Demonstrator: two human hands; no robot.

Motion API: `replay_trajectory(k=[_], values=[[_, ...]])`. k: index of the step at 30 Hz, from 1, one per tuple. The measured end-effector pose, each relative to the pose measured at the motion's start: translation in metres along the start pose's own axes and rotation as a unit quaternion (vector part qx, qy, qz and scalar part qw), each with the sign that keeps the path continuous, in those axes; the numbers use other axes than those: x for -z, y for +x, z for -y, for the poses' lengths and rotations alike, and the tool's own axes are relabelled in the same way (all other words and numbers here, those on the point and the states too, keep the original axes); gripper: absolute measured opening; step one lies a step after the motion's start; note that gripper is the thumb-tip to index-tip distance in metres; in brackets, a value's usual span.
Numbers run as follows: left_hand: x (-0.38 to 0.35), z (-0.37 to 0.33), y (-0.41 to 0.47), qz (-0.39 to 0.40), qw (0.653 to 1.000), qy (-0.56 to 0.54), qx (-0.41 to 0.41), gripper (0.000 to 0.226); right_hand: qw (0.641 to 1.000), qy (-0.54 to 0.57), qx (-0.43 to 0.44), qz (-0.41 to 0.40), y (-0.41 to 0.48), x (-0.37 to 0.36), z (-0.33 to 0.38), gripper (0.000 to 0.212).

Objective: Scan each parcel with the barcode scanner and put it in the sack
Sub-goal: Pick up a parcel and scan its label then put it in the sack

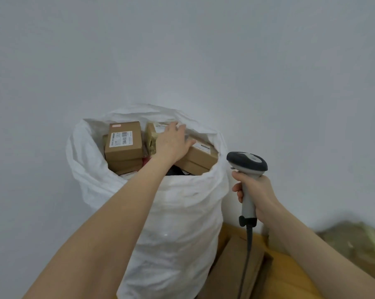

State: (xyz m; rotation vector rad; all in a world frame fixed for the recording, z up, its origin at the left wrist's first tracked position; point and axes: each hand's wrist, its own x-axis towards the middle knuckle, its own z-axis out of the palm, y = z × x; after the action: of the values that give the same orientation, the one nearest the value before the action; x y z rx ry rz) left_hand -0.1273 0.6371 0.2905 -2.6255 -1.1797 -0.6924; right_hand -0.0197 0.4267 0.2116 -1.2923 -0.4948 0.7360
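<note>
On my head feed, the left hand [173, 141] lies with fingers spread on parcels [201, 157] filling the white sack [171, 216]. To its right, the right hand [256, 194] grips the barcode scanner [247, 161], its cable [248, 244] trailing over cardboard [231, 268] below.

On my feed the white sack [171, 223] stands upright, its foot out of frame, backed by a plain pale grey surface [53, 61]. Just right of its base runs a yellow surface [285, 283], possibly a worktop. Brown cardboard parcels [231, 257] lie flat on it, and a blurred brownish heap [354, 240] sits farther right.
</note>
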Motion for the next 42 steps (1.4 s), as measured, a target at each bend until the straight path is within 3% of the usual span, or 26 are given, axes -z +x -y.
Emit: replay_trajectory(k=[3,7,16,24,32,38,42], values=[[-0.019,-0.063,-0.010,-0.016,0.998,-0.045,-0.048,0.060,1.000,0.017,-0.016,-0.019,-0.005,0.041,-0.012,0.012],[-0.072,-0.143,-0.036,0.024,0.991,-0.081,-0.104,0.056,0.997,0.027,-0.051,-0.059,-0.008,0.097,-0.037,0.012],[-0.205,-0.229,-0.127,0.275,0.948,-0.138,-0.086,0.054,0.982,0.008,-0.133,-0.134,-0.010,0.197,-0.116,0.014],[-0.277,-0.213,-0.197,0.470,0.867,-0.156,0.059,0.074,0.950,0.006,-0.253,-0.181,-0.014,0.236,-0.184,0.022],[-0.333,-0.149,-0.200,0.436,0.883,-0.119,0.126,0.072,0.922,0.058,-0.349,-0.155,0.004,0.203,-0.270,0.021],[-0.372,-0.123,-0.209,0.494,0.855,-0.069,0.140,0.069,0.893,0.138,-0.399,-0.157,0.007,0.175,-0.309,0.037],[-0.379,-0.122,-0.225,0.513,0.839,-0.114,0.141,0.060,0.884,0.141,-0.407,-0.180,0.003,0.182,-0.310,0.043]])
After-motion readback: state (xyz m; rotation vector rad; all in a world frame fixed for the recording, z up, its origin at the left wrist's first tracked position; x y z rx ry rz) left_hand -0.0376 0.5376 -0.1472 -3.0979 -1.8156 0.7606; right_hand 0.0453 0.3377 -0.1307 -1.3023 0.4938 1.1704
